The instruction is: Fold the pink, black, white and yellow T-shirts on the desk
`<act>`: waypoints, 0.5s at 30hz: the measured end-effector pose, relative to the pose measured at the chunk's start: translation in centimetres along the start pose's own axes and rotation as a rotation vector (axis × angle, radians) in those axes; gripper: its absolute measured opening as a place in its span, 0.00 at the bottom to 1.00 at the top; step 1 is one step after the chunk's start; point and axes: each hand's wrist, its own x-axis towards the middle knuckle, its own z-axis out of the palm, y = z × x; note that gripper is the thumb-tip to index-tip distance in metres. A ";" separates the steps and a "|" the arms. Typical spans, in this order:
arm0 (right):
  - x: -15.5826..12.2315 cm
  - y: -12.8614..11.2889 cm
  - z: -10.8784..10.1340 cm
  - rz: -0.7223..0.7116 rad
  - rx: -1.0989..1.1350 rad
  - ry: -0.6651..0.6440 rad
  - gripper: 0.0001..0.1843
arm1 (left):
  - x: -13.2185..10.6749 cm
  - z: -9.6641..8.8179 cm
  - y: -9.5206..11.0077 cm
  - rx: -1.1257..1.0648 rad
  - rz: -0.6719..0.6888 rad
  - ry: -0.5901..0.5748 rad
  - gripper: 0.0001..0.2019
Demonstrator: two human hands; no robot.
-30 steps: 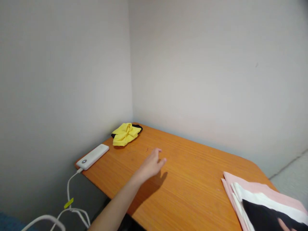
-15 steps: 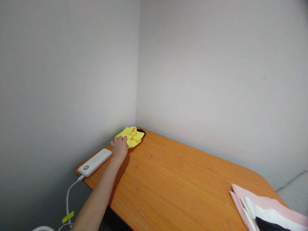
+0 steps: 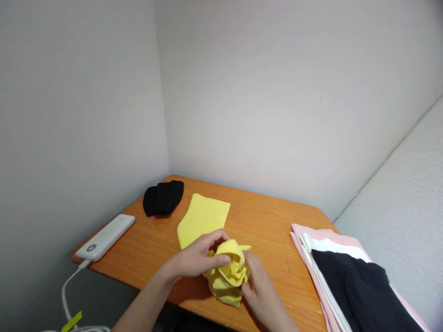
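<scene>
Over the near edge of the orange table (image 3: 277,216), both hands are at work. Biggest item on that table is a folded stack (image 3: 346,272) of pink, white and black fabric at its right end. At the middle of the table's near edge the left hand (image 3: 195,258) and right hand (image 3: 261,288) close together on the bunched yellow cloth (image 3: 228,276): left fingers pinch its top, and the right cups it from below. It sits between them, touching both, too crumpled to show a long axis. Just beyond, toward the table's far side, lies a flat yellow piece (image 3: 204,216), lengthwise away from the person; whether the two join is hidden. A black bundle (image 3: 163,197) sits at the table's far left corner, with a white power bank (image 3: 105,237) on its left edge and a cable (image 3: 69,286) dropping off.
</scene>
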 end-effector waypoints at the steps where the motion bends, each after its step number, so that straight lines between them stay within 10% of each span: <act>1: -0.3 0.0 -0.3 0.029 0.056 -0.008 0.13 | -0.2 -0.8 -0.6 0.040 0.001 -0.003 0.13; 7: -2.1 -0.1 -3.0 0.091 0.378 0.027 0.15 | 0.3 -7.1 -3.3 0.610 -0.331 0.683 0.17; 15: -4.2 2.2 -3.8 0.302 0.531 0.283 0.17 | -0.1 -9.9 -3.6 0.672 -0.385 0.716 0.18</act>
